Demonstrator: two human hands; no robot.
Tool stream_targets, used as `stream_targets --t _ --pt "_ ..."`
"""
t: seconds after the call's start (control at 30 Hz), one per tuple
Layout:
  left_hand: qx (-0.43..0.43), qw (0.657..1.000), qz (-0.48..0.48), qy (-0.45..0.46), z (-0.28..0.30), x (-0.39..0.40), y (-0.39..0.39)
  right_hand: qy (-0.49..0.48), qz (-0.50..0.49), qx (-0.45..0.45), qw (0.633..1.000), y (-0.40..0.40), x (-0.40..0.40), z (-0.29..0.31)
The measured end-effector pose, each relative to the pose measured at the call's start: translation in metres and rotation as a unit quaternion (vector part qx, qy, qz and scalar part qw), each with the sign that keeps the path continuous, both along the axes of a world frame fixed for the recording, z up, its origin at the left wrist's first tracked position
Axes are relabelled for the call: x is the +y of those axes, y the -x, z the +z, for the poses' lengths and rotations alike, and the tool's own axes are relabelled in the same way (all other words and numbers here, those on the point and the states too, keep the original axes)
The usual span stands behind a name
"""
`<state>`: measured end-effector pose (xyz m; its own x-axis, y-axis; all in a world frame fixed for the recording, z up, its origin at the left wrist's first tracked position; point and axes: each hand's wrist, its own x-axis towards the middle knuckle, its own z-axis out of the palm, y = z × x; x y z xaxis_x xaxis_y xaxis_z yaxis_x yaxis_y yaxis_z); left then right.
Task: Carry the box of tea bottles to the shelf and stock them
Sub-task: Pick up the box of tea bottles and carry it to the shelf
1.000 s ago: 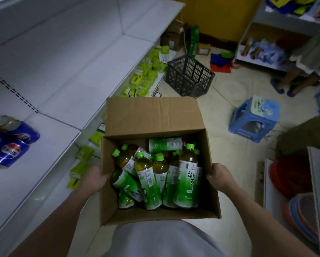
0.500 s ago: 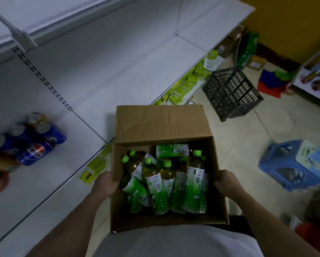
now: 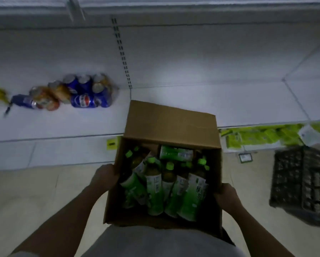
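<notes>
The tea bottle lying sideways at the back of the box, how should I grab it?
Probably from above, fingers round the middle of the sideways bottle. It lies flat on top at the box's far end, its length open to reach.

We see two bare forearms, the left hand (image 3: 104, 176) and right hand (image 3: 226, 196) ungloved, and a grey shirt (image 3: 155, 243) at 6 o'clock.

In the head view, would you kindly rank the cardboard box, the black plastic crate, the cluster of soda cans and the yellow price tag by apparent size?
1. cardboard box, though it is nearest the camera
2. black plastic crate, partly cut off at the frame edge, so unsure
3. cluster of soda cans
4. yellow price tag
</notes>
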<state>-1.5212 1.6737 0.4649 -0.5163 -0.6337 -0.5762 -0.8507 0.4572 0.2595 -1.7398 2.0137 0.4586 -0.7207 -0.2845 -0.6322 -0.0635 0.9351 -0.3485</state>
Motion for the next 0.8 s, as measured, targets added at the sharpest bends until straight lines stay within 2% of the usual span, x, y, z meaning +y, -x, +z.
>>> stream_targets --t 0.1,0.27,0.4,0.57,0.8 --pt "-0.014 0.996 0.085 0.018 -0.009 0.062 -0.004 0.024 0.07 -0.007 0.997 0.055 0.014 -0.021" --pt "-0.052 0.981 0.186 -0.027 -0.023 0.147 -0.007 0.004 0.12 -0.058 0.991 0.089 0.055 -0.046" --pt "-0.103 0.979 0.164 -0.068 -0.056 0.166 0.003 -0.038 0.126 -0.088 0.987 0.094 0.09 -0.079" --pt "-0.135 0.974 0.146 -0.112 -0.104 0.155 0.013 -0.071 0.155 -0.103 0.98 0.107 0.088 -0.126" --pt "-0.119 0.981 0.103 -0.115 -0.193 0.116 0.051 -0.071 0.096 -0.122 0.985 0.121 0.078 -0.216"
